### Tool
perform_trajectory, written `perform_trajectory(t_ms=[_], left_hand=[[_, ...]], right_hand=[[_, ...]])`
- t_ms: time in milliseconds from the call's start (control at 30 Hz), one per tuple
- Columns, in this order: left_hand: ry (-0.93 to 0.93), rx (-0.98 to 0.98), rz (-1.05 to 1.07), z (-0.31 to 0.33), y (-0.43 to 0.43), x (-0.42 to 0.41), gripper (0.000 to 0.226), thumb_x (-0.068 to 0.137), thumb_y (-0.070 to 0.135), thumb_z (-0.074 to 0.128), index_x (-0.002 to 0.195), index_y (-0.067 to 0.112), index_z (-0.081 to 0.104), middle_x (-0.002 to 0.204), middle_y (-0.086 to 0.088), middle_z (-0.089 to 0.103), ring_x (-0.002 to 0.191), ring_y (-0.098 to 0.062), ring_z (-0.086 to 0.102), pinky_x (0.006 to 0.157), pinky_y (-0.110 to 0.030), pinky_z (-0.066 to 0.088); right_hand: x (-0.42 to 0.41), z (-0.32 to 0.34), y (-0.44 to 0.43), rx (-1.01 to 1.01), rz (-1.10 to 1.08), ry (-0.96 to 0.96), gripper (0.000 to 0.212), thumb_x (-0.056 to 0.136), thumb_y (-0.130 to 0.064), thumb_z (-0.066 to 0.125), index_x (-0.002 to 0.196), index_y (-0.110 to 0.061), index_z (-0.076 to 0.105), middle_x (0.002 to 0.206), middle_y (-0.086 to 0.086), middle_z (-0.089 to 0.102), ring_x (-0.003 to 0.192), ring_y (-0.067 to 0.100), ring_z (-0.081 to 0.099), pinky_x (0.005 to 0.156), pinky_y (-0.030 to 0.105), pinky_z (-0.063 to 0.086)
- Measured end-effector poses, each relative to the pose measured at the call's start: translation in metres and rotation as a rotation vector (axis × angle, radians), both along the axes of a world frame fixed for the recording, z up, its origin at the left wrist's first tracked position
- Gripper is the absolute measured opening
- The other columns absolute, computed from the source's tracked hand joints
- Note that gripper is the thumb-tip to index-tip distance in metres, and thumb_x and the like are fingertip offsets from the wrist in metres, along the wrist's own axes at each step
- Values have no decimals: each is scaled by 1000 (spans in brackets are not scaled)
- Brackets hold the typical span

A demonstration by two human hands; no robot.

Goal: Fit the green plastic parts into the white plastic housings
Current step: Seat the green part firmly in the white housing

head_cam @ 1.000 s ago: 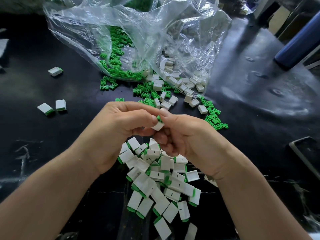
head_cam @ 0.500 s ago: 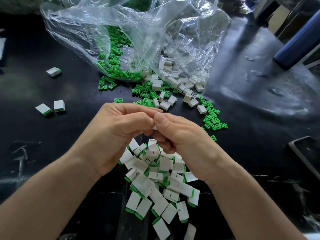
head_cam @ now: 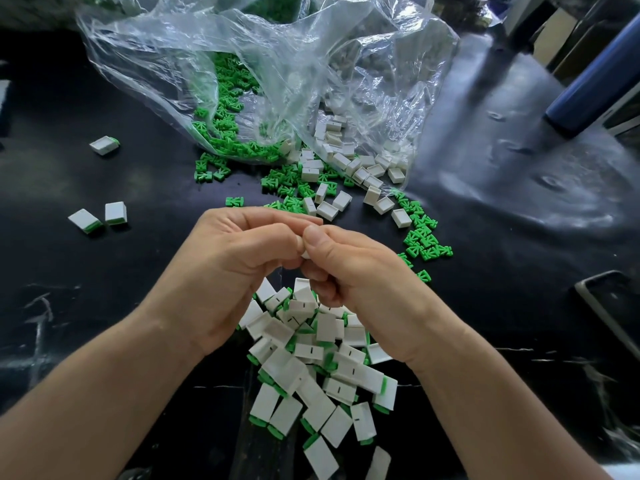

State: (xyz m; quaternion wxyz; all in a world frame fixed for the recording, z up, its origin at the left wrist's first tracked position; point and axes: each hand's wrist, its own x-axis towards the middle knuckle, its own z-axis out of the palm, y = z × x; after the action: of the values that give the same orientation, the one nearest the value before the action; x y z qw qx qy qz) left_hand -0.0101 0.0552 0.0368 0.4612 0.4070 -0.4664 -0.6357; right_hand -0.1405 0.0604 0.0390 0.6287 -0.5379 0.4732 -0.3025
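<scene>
Between hands, above surface point(head_cam: 104, 306): white housing point(head_cam: 305, 254), only small corner showing. Left hand point(head_cam: 235, 271) and right hand point(head_cam: 356, 282) meet mid-frame, fingers point(head_cam: 277, 220) of both curled and clamped on it. Any green part in grip hidden. Judged light, rigid, smooth, so prone to slip; best held by flat side faces, insert pushed along housing length. Long axis and facing: cannot tell, covered. Finished pile point(head_cam: 311, 358) at 6 o'clock from hands. Loose green parts point(head_cam: 422, 237) at 2 o'clock, empty housings point(head_cam: 346, 168) at 12 to 1 o'clock by clear bag point(head_cam: 277, 64).
</scene>
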Motion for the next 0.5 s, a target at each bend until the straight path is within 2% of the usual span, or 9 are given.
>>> perform_trajectory(t_ms=[133,200,267,333,400,467,500], left_hand=[[11,-16,-26,3,2,1,22,60,0,52,64,4,73,71,-26,65,59,-28,62,55,-27,55],[14,-22,-48,4,2,2,21,62,1,52,65,3,73,74,-34,62,58,-30,62,54,-28,54],[22,-27,-72,5,2,2,22,64,1,51,68,1,73,73,-39,58,57,-33,61,55,-30,55],[31,-30,-79,5,1,3,22,65,2,51,68,1,73,66,-32,61,55,-32,61,55,-29,54],[34,-25,-71,3,1,3,21,66,3,52,68,2,73,63,-23,63,54,-31,60,57,-28,53],[21,-15,-54,2,0,4,21,65,4,54,71,4,74,66,-19,66,58,-28,62,60,-27,54],[8,-10,-31,1,-1,4,20,65,4,56,72,6,75,69,-17,68,61,-26,64,63,-26,55]], right_hand=[[-2,-1,-2,5,26,3,42,99,-24,33,122,7,50,68,-1,33,56,7,28,48,15,27],[-3,-1,-2,4,39,2,42,99,-26,33,120,6,52,68,-1,33,56,6,29,48,14,28],[-4,0,-3,0,38,-7,38,99,-27,34,111,-3,60,65,-3,38,54,4,33,48,12,30],[-4,1,-3,11,27,-24,41,96,-36,36,105,-7,64,61,-5,43,50,3,37,49,13,32],[-5,2,-4,3,19,17,61,82,-54,34,95,-2,63,57,-5,47,49,4,40,51,17,33],[-7,2,-6,-31,0,96,77,70,-62,32,95,3,64,57,-5,50,49,5,42,52,18,34],[-9,2,-7,-43,-17,133,76,69,-64,32,90,2,65,57,-5,51,48,5,43,51,16,35]])
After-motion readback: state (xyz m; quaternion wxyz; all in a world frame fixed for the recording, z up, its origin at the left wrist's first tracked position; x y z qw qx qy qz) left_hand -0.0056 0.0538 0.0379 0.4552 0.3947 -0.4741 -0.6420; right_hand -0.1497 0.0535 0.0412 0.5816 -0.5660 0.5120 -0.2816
